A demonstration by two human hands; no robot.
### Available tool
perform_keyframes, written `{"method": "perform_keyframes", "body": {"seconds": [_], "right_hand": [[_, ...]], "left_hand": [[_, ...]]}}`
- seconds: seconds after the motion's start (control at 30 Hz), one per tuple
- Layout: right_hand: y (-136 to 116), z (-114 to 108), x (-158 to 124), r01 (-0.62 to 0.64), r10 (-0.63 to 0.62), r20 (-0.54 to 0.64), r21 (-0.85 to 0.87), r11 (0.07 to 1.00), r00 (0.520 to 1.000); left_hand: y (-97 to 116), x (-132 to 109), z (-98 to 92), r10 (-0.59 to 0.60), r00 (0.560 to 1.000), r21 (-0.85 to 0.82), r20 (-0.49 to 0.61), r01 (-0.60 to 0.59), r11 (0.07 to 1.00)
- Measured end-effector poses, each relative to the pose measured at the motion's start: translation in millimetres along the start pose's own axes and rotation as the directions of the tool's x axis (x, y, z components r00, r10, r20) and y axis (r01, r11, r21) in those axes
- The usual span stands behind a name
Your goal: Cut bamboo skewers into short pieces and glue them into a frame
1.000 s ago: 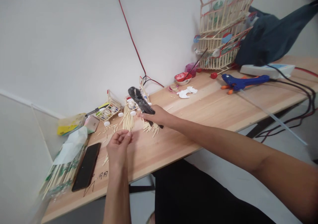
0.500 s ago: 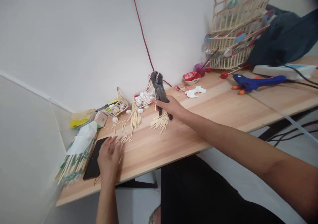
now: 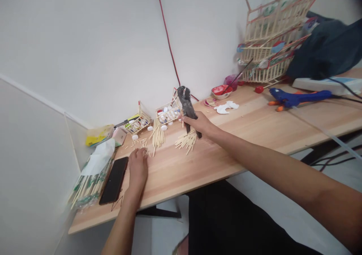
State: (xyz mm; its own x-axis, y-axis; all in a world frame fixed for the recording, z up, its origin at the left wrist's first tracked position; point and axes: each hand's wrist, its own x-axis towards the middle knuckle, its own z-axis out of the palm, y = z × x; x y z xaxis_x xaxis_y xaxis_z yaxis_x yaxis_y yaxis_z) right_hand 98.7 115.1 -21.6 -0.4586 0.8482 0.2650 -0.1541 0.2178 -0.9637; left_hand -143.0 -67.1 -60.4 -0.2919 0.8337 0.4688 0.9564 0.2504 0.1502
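Note:
My right hand (image 3: 199,122) is closed round the handles of a black hand cutter (image 3: 186,106), its hooked jaws pointing up and away. Just below the handles a fan of cut wooden sticks (image 3: 186,141) lies on the table. My left hand (image 3: 138,166) rests palm down on the wood, fingers stretched forward onto a scatter of short stick pieces (image 3: 144,142); its fingertips partly cover them. A bundle of longer sticks (image 3: 158,136) lies between the two hands, farther back. Beside my left hand is a black phone (image 3: 114,179).
Two small stick-built carts (image 3: 138,124) stand along the wall. Wrapped chopsticks (image 3: 92,176) lie at the left. Toward the right are a bowl of red paint (image 3: 221,91), white tissue (image 3: 226,107), a blue glue gun (image 3: 296,96) and a tall stick-built rack (image 3: 266,55).
My left hand has moved right, off the phone, and now lies flatter over the short pieces. My right hand keeps the cutter nearly still. The whole view has shifted slightly.

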Motion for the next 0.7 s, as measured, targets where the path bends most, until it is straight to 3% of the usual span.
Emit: {"method": "perform_keyframes", "body": {"seconds": [0.27,0.37,0.53,0.7], "right_hand": [[-2,-1,1,-0.029,0.029,-0.022,0.013,0.999,0.999],[-4,-2,4,-0.038,0.037,-0.040,-0.021,0.999,0.999],[-5,-4,5,-0.078,0.075,-0.075,-0.042,0.996,0.994],[-1,-5,8,-0.114,0.111,-0.101,-0.024,0.993,0.989]], "left_hand": [[-18,36,15.6,0.076,0.994,0.058,-0.078,-0.071,0.996],[-19,44,18.5,0.115,0.992,0.088,-0.045,-0.111,0.990],[-19,54,21.9,0.060,0.996,0.115,0.065,-0.068,0.991],[-25,56,19.7,0.099,0.993,0.084,0.058,-0.104,0.991]]}}
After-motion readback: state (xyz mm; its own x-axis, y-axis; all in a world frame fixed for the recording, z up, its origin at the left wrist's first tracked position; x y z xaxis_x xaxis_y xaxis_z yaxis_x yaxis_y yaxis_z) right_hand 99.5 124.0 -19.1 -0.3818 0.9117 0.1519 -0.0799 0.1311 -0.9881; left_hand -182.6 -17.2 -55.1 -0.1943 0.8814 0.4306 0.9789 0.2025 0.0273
